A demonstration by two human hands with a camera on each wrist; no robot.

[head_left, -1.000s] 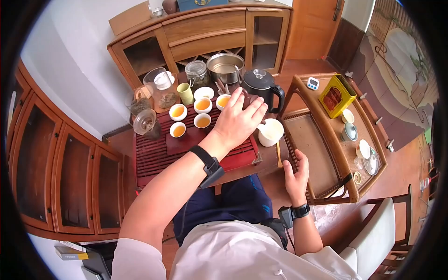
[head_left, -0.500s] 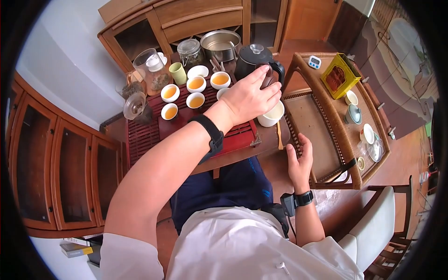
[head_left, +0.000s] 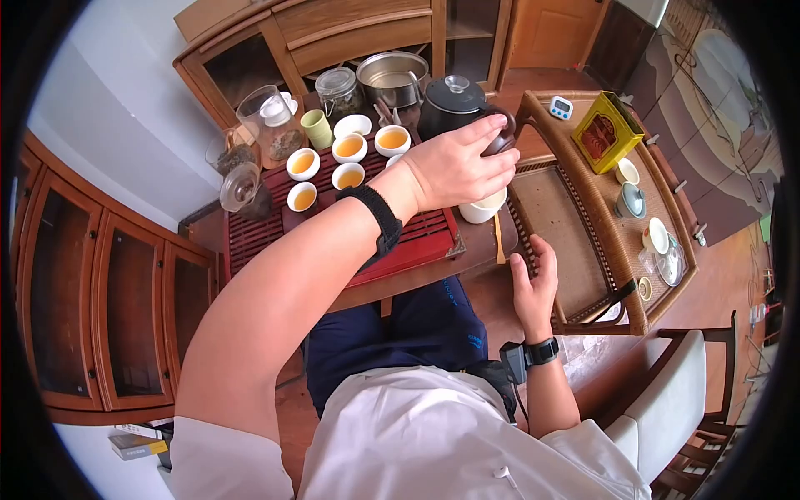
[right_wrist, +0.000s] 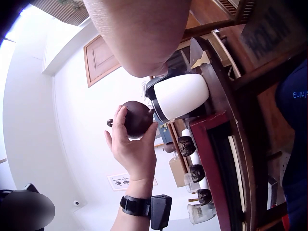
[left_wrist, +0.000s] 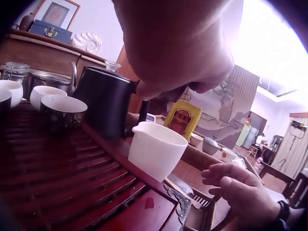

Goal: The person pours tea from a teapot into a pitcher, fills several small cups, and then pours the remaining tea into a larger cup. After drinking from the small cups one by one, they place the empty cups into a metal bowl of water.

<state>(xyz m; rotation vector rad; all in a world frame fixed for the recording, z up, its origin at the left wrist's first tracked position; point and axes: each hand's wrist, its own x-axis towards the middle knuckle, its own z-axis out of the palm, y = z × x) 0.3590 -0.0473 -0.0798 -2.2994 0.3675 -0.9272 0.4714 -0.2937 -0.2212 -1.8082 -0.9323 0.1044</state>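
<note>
A dark brown teapot [head_left: 500,140] is in my left hand [head_left: 458,171], held up above a white pitcher [head_left: 482,207] at the tray's right corner. In the right wrist view, the left fingers and thumb grip the round body of the teapot [right_wrist: 136,118]. The white pitcher [left_wrist: 158,149] stands upright in the left wrist view. My right hand [head_left: 535,283] hangs to the right of the table edge with relaxed fingers, holding nothing. Several white cups, some showing amber tea, such as one cup [head_left: 392,141], stand on the red slatted tray [head_left: 400,265].
Behind the tray are a black kettle [head_left: 452,108], a steel pot [head_left: 393,75], a glass jar [head_left: 339,92] and a green cup [head_left: 317,129]. A wooden stick [head_left: 499,240] lies by the pitcher. On the right, a rattan cart [head_left: 621,242] carries a yellow tin [head_left: 607,133] and lidded ware.
My left hand has moved to the right with the teapot, across the area above the pitcher. The view has shifted slightly. My right hand has stayed in about the same pose.
</note>
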